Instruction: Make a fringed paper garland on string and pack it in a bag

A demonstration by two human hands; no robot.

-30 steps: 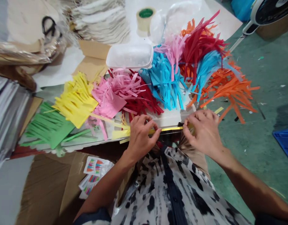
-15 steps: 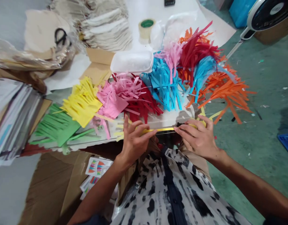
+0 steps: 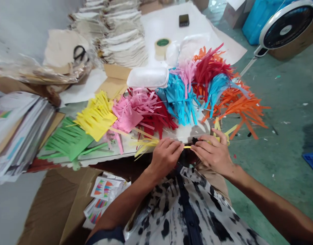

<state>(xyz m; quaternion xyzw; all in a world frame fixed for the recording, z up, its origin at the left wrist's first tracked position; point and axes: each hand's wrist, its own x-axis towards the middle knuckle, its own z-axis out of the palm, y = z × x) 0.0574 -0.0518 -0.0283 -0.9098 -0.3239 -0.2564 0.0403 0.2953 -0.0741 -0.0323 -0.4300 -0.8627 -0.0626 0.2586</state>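
Left hand and right hand pinch yellow strip between them at table edge, yellow fringe trailing left. Apparently twisting; next move likely calls for steady tension. Behind pink tassel, plastic tub, contents unreadable from where I stand; below, cardboard carton, printed cards in or against it.

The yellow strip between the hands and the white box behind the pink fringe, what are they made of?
Yellow strip: probably thin, matte tissue paper; the loose yellow strands look flat and papery. White box: likely smooth, slightly shiny plastic, given its cloudy look and rounded corners.
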